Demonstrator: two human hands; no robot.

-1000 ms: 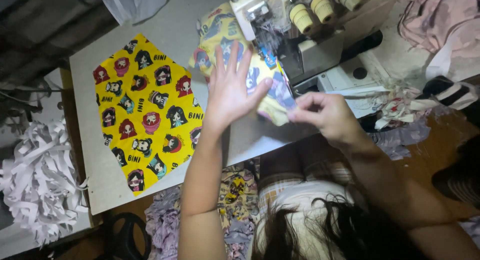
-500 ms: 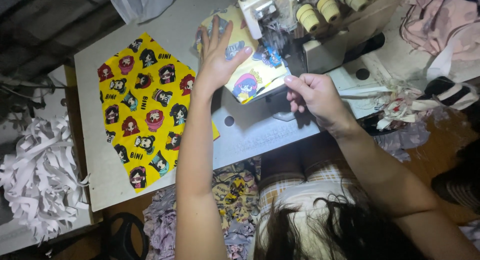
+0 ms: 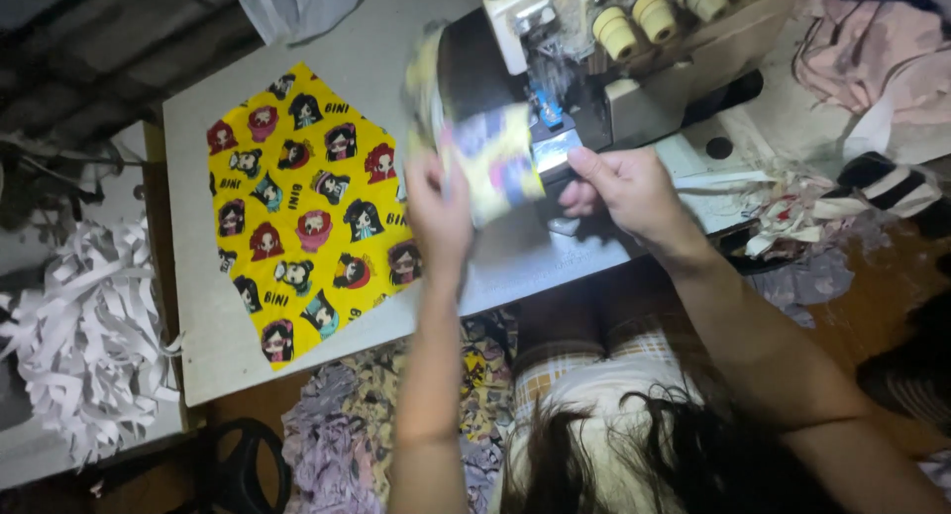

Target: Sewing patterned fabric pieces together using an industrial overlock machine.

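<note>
the left hand (image 3: 439, 209) is closed on a small piece of printed cloth (image 3: 485, 157), held up in the air and blurry. the right hand (image 3: 622, 187) pinches its other edge, right in front of the sewing machine (image 3: 555, 39). a big yellow cloth with cartoon faces (image 3: 302, 207) lies flat on the grey desk (image 3: 357, 58), to the left. white paper strips (image 3: 84, 326) sit in a heap beside the desk.

Motion-blurred fabric piece (image 3: 475, 148), sewing machine (image 3: 634, 49) cut off by top edge

Fabric piece (image 3: 302, 212) flat on table (image 3: 198, 365), left of sewing machine (image 3: 594, 68).
</note>
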